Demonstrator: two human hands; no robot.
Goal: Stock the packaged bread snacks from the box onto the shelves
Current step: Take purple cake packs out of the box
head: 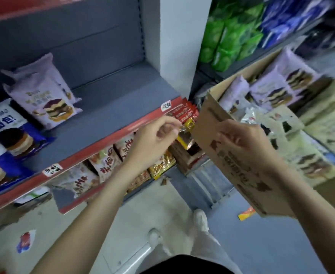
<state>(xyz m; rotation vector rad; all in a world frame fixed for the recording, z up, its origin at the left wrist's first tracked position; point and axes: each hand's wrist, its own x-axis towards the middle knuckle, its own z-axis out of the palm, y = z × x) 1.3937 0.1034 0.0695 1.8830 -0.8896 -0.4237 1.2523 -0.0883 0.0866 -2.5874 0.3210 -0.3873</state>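
A cardboard box (231, 155) stands at the right with purple bread snack packs (271, 91) and pale green ones (309, 155) inside. On the grey shelf (111, 107) at the left lean two purple bread packs (50, 99) beside white-and-blue bread packs (6, 133). My left hand (152, 141) hovers in front of the shelf's red edge, fingers loosely curled and holding nothing. My right hand (241, 141) hangs in front of the box's near flap, fingers also curled and holding nothing. The frame is blurred by motion.
Below the red shelf edge (103, 143) sit red-lettered snack bags (103, 157) and yellow packets (184, 135). Green packs (230, 38) and blue packs (289, 18) fill the upper right shelf. A white pillar (182, 40) divides the shelving. Wrappers (245, 213) lie on the floor.
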